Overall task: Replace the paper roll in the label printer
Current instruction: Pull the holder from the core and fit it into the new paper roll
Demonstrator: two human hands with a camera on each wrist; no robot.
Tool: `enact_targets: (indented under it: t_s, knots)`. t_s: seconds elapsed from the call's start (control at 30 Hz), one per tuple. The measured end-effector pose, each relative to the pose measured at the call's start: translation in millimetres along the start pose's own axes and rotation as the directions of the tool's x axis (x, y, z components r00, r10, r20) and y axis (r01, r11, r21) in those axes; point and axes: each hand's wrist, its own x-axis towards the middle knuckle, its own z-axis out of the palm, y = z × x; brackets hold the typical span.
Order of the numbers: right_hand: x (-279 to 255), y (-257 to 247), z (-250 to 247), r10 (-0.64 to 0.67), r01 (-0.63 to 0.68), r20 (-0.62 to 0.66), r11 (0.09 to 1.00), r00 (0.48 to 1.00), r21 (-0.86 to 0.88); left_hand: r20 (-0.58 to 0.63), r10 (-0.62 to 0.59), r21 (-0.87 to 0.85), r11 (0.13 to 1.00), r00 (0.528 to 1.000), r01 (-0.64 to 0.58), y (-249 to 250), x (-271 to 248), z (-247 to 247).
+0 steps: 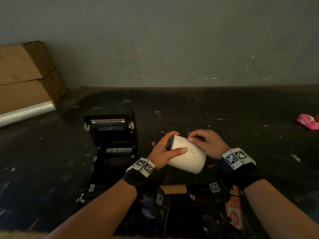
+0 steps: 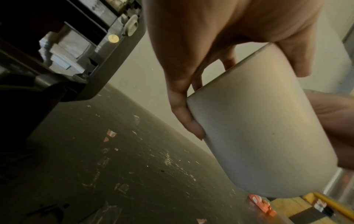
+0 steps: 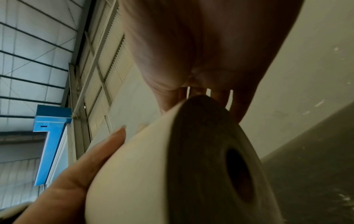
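Note:
A full white paper roll (image 1: 187, 156) is held in the air to the right of the black label printer (image 1: 110, 147), whose lid stands open. My left hand (image 1: 165, 150) grips the roll's left end, thumb lying along its side. The curled fingers of my right hand (image 1: 202, 142) pick at the roll's top near its paper edge. In the left wrist view the left fingers (image 2: 184, 109) wrap the roll (image 2: 268, 128). The right wrist view shows the roll's end and dark core hole (image 3: 239, 174). An empty brown cardboard core (image 1: 174, 188) lies on the table below.
Stacked cardboard boxes (image 1: 25, 78) lean on the wall at the back left. A pink tape dispenser (image 1: 309, 122) sits at the far right. Dark packaging with orange print (image 1: 233, 214) lies near the front edge. Paper scraps dot the black table (image 1: 224, 107).

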Motion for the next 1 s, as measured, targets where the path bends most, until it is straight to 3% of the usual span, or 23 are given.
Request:
enact_targets:
  t_s: [0.3,0.5,0.63,0.77,0.9,1.0]
  knots:
    - [-22,8,-3,-0.087,0.109,-0.164,0.985,0.983,0.132,-0.064,-0.058,-0.098,0.994,0.996,0.051,1,0,-5]
    - [-31,20,-24,0.033,0.036,-0.344,0.980,0.938,0.193,-0.103,-0.083,-0.090,0.993,0.991,0.073,-7,-1,-11]
    - [-28,47,-24,0.220,-0.192,-0.243,0.972,0.945,0.132,-0.127,-0.122,-0.087,0.990,0.984,0.112,-16,-5,-16]
    - [-12,81,7,0.435,-0.442,-0.117,0.896,0.893,-0.047,-0.169,-0.163,-0.090,0.985,0.972,0.149,-27,-10,-18]
    - [8,97,44,0.546,-0.518,0.023,0.807,0.838,-0.283,-0.210,-0.206,-0.078,0.978,0.956,0.193,-35,-17,-21]
    - [18,94,58,0.612,-0.550,0.081,0.755,0.787,-0.359,-0.226,-0.215,-0.068,0.977,0.950,0.204,-40,-22,-25]
